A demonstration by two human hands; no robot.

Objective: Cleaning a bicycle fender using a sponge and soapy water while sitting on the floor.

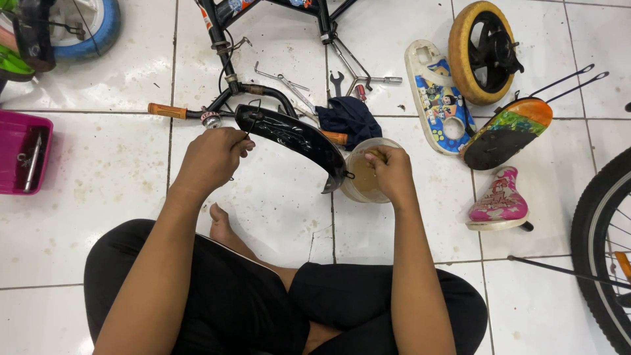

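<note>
I sit cross-legged on a white tiled floor. My left hand (213,154) grips one end of a curved black bicycle mudguard (296,135) and holds it above the floor. My right hand (389,172) dips into a round clear tub (355,187) of brownish liquid, fingers pinched on something small and yellowish that I cannot make out. The mudguard's lower tip hangs right beside the tub's rim.
A small bicycle frame with orange grips (167,110) lies ahead, with a spanner (336,82), a dark blue cloth (348,118), a chain guard (437,98), a yellow wheel (483,52), a pink saddle (499,200) and a pink tray (20,154). A large tyre (598,250) stands at right.
</note>
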